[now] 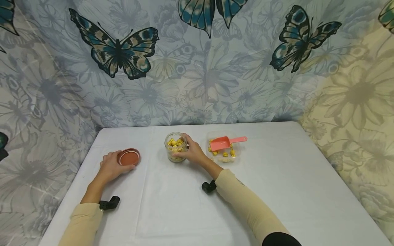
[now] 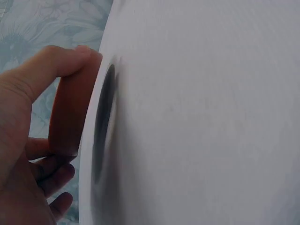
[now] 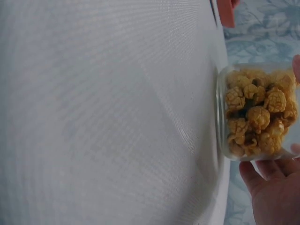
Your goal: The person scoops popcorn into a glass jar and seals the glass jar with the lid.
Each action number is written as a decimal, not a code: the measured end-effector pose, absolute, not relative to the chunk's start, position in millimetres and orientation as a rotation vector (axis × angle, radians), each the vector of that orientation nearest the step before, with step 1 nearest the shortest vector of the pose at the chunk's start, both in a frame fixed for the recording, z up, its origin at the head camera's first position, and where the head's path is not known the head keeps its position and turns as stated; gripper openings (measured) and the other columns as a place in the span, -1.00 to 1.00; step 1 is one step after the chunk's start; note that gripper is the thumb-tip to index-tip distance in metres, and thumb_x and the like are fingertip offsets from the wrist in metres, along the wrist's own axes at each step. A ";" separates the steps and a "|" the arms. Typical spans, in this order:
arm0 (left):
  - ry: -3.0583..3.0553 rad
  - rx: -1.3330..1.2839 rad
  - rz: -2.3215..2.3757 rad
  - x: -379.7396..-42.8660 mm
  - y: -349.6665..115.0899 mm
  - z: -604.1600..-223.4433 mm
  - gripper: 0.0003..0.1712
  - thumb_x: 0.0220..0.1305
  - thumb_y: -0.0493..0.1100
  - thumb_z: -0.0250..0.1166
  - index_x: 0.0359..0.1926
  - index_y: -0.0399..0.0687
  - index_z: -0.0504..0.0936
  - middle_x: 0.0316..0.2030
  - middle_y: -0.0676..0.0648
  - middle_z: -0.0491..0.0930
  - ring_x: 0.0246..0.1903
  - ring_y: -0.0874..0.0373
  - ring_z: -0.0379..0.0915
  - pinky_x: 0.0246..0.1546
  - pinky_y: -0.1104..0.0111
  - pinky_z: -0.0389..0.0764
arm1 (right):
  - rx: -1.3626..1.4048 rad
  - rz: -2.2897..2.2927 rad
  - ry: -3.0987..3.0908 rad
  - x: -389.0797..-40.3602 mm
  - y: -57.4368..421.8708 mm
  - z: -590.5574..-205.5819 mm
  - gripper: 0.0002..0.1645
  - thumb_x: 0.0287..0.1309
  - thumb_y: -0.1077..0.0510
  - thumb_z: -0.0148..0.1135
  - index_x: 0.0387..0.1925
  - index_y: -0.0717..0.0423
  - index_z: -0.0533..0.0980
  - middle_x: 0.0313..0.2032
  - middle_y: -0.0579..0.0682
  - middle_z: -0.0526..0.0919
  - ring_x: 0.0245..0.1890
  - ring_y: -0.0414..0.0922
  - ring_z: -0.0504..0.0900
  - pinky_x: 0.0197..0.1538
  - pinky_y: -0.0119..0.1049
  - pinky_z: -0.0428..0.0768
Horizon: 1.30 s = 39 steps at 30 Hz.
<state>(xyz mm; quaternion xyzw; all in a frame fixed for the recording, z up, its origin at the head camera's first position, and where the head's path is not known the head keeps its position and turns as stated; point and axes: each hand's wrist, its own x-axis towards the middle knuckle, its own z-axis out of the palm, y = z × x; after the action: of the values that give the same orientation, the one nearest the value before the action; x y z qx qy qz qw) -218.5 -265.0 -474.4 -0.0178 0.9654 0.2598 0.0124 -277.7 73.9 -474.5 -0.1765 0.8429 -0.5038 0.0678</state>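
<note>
My left hand (image 1: pixel 110 166) holds a round reddish-brown jar lid (image 1: pixel 129 158) by its edge, thumb on the near side. The left wrist view shows the lid (image 2: pixel 75 105) just off the white cloth, with a shadow beneath it. My right hand (image 1: pixel 194 151) grips a clear glass jar (image 1: pixel 176 158) from its right side. Yellow caramel popcorn (image 1: pixel 174 142) fills much of the uncovered jar. Seen from the right wrist, the jar's popcorn (image 3: pixel 258 117) shows through the glass, and the jar stands upright on the table.
Right of the jar stands a clear plastic tray (image 1: pixel 239 158) with several popcorn pieces (image 1: pixel 225 154) in it. A pink scoop (image 1: pixel 220 143) lies across the tray, handle pointing right. The white-covered table (image 1: pixel 172 212) ends at a butterfly-patterned backdrop (image 1: pixel 209 82).
</note>
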 end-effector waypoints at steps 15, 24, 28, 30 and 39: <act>3.018 0.117 0.936 -229.8 -236.0 -459.9 0.06 0.01 0.25 0.44 0.32 -0.34 0.27 0.14 -0.39 0.38 0.15 -0.25 0.17 0.09 -0.19 0.36 | -0.525 -1.505 2.544 -278.8 73.2 -475.1 0.05 -0.07 -0.03 0.54 0.40 -0.03 0.18 0.26 0.09 0.46 0.28 0.15 0.46 0.26 0.06 0.50; 3.011 0.198 0.970 -231.9 -217.3 -447.5 0.09 -0.02 0.24 0.47 0.35 -0.32 0.25 0.20 -0.35 0.39 0.21 -0.22 0.19 0.16 -0.18 0.39 | -0.527 -1.496 2.550 -278.1 73.8 -475.0 0.03 -0.08 -0.05 0.55 0.38 -0.03 0.19 0.25 0.08 0.48 0.28 0.15 0.46 0.26 0.07 0.50; 3.018 0.238 0.949 -232.1 -208.8 -443.2 0.08 -0.04 0.25 0.47 0.34 -0.30 0.26 0.16 -0.33 0.40 0.17 -0.21 0.21 0.11 -0.18 0.43 | -0.530 -1.501 2.548 -277.4 74.3 -476.0 0.03 -0.08 -0.06 0.55 0.37 -0.02 0.20 0.23 0.06 0.49 0.27 0.14 0.47 0.24 0.07 0.51; 3.017 0.252 0.945 -232.3 -204.4 -440.1 0.07 -0.05 0.24 0.48 0.33 -0.29 0.27 0.15 -0.33 0.41 0.16 -0.21 0.21 0.11 -0.19 0.43 | -0.532 -1.501 2.550 -277.3 74.5 -476.5 0.03 -0.09 -0.06 0.55 0.37 -0.02 0.20 0.22 0.05 0.49 0.27 0.14 0.47 0.24 0.05 0.52; 3.020 0.304 0.887 -236.5 -189.9 -427.3 0.04 -0.08 0.20 0.50 0.31 -0.26 0.30 0.14 -0.31 0.39 0.15 -0.18 0.20 0.12 -0.16 0.44 | -0.527 -1.513 2.543 -278.0 74.3 -475.3 0.02 -0.08 -0.05 0.55 0.37 -0.03 0.21 0.22 0.06 0.50 0.27 0.13 0.48 0.24 0.05 0.52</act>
<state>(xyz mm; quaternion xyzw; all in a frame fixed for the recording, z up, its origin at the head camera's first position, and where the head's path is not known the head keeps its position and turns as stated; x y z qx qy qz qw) -236.5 -189.9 -427.3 0.0962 0.9550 0.2805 -0.0103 -278.0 74.3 -475.3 -0.1749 0.8441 -0.5022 0.0682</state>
